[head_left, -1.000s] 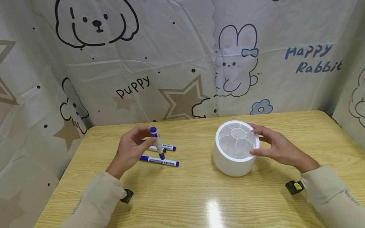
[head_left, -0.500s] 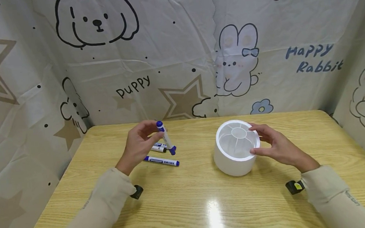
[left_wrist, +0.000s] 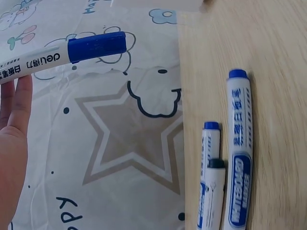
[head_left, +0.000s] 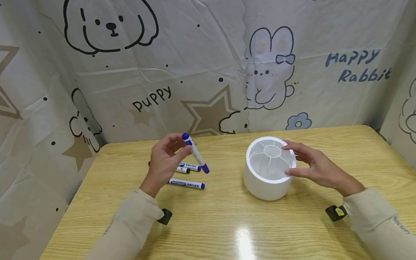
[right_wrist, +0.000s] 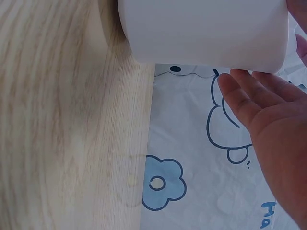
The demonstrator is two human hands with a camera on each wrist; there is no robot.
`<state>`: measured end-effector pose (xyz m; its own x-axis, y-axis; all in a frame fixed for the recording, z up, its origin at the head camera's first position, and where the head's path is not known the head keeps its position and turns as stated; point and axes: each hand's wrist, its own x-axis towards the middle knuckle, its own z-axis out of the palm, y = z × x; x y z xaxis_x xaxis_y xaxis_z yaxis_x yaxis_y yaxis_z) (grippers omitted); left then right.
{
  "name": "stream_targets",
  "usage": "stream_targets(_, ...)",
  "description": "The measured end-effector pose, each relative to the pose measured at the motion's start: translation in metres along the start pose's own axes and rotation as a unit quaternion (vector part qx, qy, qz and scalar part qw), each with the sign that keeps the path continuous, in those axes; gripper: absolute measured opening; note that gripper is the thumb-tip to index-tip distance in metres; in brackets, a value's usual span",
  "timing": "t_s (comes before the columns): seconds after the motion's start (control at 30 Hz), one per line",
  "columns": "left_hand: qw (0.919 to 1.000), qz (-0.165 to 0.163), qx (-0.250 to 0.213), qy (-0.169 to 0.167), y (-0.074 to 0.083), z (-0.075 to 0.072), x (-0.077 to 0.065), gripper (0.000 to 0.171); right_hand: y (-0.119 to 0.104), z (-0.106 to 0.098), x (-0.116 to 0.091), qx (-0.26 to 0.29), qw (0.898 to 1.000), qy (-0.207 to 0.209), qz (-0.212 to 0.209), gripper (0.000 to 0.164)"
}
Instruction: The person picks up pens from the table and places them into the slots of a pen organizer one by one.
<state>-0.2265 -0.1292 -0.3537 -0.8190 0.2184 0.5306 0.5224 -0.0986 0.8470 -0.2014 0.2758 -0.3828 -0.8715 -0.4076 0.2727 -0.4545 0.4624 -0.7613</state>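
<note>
My left hand (head_left: 166, 160) pinches a whiteboard marker (head_left: 196, 153) with a white barrel and blue ends. The marker is held above the table, tilted with its lower end to the right. In the left wrist view, the blue cap of this marker (left_wrist: 97, 47) points right, away from the fingers. On the right stands a round white pen holder (head_left: 267, 189), upright and divided into compartments around a central ring. My right hand (head_left: 316, 166) grips its right rim, thumb and index fingertip over the edge. In the right wrist view, other fingers lie against the pen holder's outer wall (right_wrist: 206, 33).
A blue-capped whiteboard marker (head_left: 186, 184) lies on the wooden table (head_left: 209, 225) in front of the left hand. Behind it lie another blue-capped marker (head_left: 190, 166) and a black-capped one (head_left: 183, 170), partly hidden by the hand. A printed cloth (head_left: 202, 64) hangs behind the table.
My left hand has moved right and slightly up with its marker, which has swung to a greater tilt, lower end rightward. The right hand and pen holder have stayed in place.
</note>
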Motion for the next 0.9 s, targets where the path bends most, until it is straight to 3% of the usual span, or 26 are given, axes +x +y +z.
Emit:
stream_targets(0.23, 0.9984, -0.004, -0.054, 0.014, -0.004, 0.007, 0.003, 0.022, 0.001, 0.001, 0.001, 0.008, 1.000, -0.002, -0.003, 0.056)
stream_targets(0.37, 0.9973, 0.000, -0.072, 0.015, -0.005, 0.010, 0.004, 0.025, 0.003, 0.001, 0.001, 0.006, 1.000, 0.003, -0.011, 0.064)
stream_targets(0.53, 0.9970, 0.007, -0.076, 0.011, -0.005, 0.014, 0.004, 0.024, 0.005, 0.000, 0.002, 0.000, 1.000, -0.002, -0.003, 0.079)
stream_targets(0.9, 0.9969, 0.008, -0.078, 0.005, -0.007, 0.019, 0.004, 0.023, 0.010, 0.000, 0.000, -0.011, 0.999, -0.023, 0.043, 0.085)
